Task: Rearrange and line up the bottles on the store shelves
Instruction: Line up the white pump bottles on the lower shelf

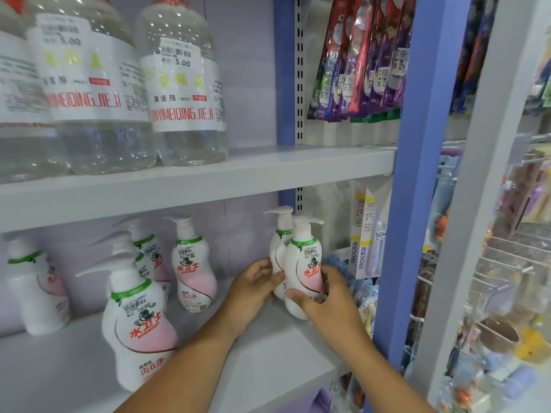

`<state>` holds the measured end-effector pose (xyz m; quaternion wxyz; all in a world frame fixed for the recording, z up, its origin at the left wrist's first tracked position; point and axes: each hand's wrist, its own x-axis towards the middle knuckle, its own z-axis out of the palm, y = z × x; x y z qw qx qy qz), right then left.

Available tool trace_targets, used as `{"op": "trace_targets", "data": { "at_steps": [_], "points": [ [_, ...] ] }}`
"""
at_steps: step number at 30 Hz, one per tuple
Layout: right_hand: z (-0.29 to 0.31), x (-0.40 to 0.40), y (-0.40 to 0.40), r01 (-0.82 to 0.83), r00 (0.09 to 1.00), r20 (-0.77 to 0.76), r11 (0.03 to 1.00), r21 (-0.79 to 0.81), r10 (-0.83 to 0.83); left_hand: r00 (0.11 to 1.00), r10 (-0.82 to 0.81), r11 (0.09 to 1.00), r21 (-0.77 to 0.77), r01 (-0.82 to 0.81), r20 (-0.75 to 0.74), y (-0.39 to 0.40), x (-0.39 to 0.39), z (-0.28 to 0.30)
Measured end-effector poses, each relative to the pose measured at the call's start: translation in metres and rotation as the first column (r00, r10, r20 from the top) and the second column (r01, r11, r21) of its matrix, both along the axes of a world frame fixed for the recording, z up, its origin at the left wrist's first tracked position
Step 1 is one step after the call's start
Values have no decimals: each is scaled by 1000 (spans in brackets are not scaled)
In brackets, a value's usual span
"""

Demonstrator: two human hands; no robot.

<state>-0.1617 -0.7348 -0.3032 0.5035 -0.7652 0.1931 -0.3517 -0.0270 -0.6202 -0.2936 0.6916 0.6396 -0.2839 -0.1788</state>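
Two white and pink pump bottles stand one behind the other at the right end of the lower shelf. My right hand grips the front pump bottle around its lower half. My left hand holds the rear pump bottle from the left. More of the same bottles stand apart on this shelf: one in the middle, a close cluster at front left, one at far left.
Large clear bottles with white labels fill the upper shelf. A blue upright post bounds the shelf on the right. Packaged toothbrushes hang behind it, and wire hooks with small goods stick out at far right.
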Motion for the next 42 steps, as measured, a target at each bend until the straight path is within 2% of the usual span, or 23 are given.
{"op": "trace_targets", "data": {
  "at_steps": [4, 6, 8, 10, 12, 13, 15, 16, 20, 22, 25, 28, 32, 35, 38, 40, 42],
  "points": [
    [3, -3, 2, 15, 1000, 9, 1000, -17, -15, 995, 93, 992, 76, -96, 46, 9, -16, 10],
    [3, -14, 15, 138, 984, 124, 986, -92, -126, 973, 206, 961, 166, -221, 102, 30, -39, 22],
    [6, -30, 45, 242, 936, 308, 949, -204, -173, 946, 280, 951, 84, -297, 164, 71, -71, 31],
    [11, -28, 84, 129, 934, 356, 959, -253, -31, 878, 421, 907, -89, -412, 228, 122, -100, 35],
    [24, 2, 115, -77, 963, 242, 982, -175, 119, 740, 626, 779, -239, -579, 248, 166, -109, 37],
    [31, 23, 125, -150, 973, 161, 981, -120, 168, 660, 700, 715, -267, -647, 273, 182, -106, 37],
    [44, 70, 135, -216, 976, -28, 972, -97, 214, 541, 748, 642, -212, -737, 384, 205, -92, 38],
    [50, 90, 138, -233, 970, -100, 967, -103, 223, 531, 731, 636, -149, -757, 428, 211, -83, 36],
    [49, 129, 142, -270, 960, -99, 961, -56, 264, 770, 519, 799, 111, -592, 370, 224, -60, 21],
    [44, 129, 143, -224, 970, -120, 970, -93, 212, 828, 423, 843, 175, -509, 368, 227, -55, 14],
    [48, 110, 140, -192, 965, -205, 972, -134, 162, 849, 376, 849, 230, -476, 370, 233, -47, 12],
    [45, 66, 131, -135, 959, -264, 986, -100, 104, 863, 336, 849, 276, -451, 377, 233, -38, 16],
    [32, 5, 117, -175, 983, -53, 983, 61, 178, 898, 270, 877, 297, -379, 348, 206, -28, 22],
    [26, -14, 107, -107, 994, 2, 992, 60, 107, 928, 197, 894, 331, -302, 316, 173, -17, 26],
    [18, -20, 100, 79, 996, 39, 994, -78, -76, 934, 160, 900, 342, -272, 321, 138, -8, 33],
    [12, -18, 99, 219, 975, 28, 947, -236, -219, 928, 146, 899, 346, -269, 342, 118, -5, 38],
    [11, -13, 101, 297, 953, 47, 897, -327, -298, 936, 137, 912, 328, -247, 324, 102, -4, 40]
  ]
}}
